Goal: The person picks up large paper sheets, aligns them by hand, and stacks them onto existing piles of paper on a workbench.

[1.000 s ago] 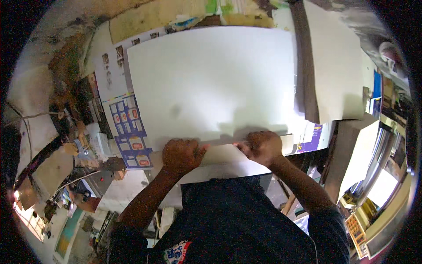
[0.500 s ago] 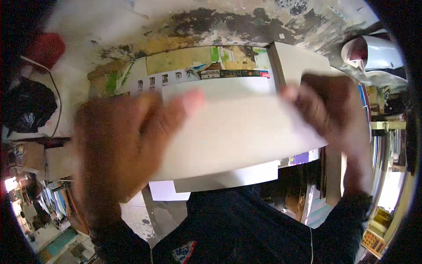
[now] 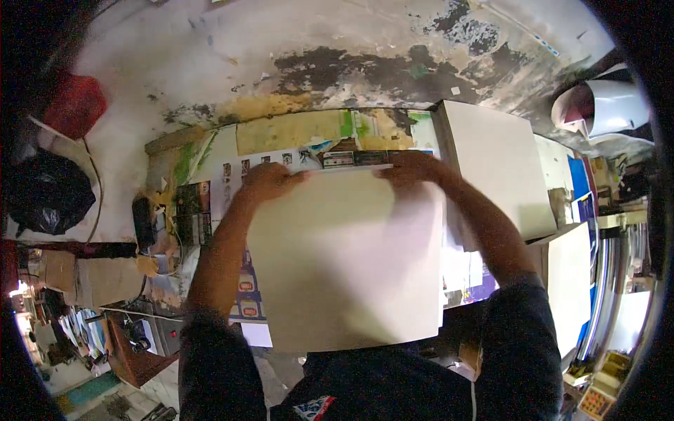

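A large cream sheet of paper or card (image 3: 344, 259) spreads before me, its near edge close to my body. My left hand (image 3: 274, 181) is closed at its far left corner, thumb along the edge. Toward the far right corner, my right hand (image 3: 415, 172) grips the same edge with fingers bent over it. Beneath the sheet, white paper (image 3: 256, 334) sticks out at the lower left, and further white edges show on the right. Printed sheets (image 3: 247, 288) in blue and purple cover the tabletop around it.
A thick stack of pale boards (image 3: 495, 168) stands at the right of the table, with another pale stack (image 3: 567, 288) nearer me. A stained wall (image 3: 351, 70) rises behind. On the left are a black plastic bag (image 3: 53, 193) and a red object (image 3: 76, 105).
The sheet was raised and tilted close to me, blurred by motion, with a hand at each side. Now it lies lower and flatter, and both hands are farther away at its far edge.
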Demonstrator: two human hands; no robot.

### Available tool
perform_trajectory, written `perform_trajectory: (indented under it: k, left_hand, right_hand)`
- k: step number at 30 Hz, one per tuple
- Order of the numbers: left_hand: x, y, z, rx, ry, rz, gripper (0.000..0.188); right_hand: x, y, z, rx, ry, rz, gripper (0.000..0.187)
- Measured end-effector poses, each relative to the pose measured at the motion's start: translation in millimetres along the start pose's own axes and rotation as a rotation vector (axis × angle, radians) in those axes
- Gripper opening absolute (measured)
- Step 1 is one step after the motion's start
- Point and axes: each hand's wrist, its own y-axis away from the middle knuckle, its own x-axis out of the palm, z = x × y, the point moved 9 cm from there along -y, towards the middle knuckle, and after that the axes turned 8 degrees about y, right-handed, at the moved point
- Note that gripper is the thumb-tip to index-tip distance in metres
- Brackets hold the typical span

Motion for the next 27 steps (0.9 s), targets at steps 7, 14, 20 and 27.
perform_trajectory:
  k: [7,14,20,27]
  left_hand:
    - [6,61,124,-0.351,1.416,-0.202,0.058]
    - [30,23,88,-0.090,1.033,-0.024,0.054]
    - [30,17,58,-0.044,0.767,-0.242,0.045]
    - [27,60,4,0.187,0.263,-0.493,0.049]
  right_hand:
    - [69,50,-126,0.369,-1.131,-0.072,0.048]
    - [75,57,-110,0.222,-1.336,-0.078,0.043]
    - [68,39,-123,0.070,-0.865,-0.269,0.035]
    - [40,69,-25,0.102,-0.356,-0.534,0.060]
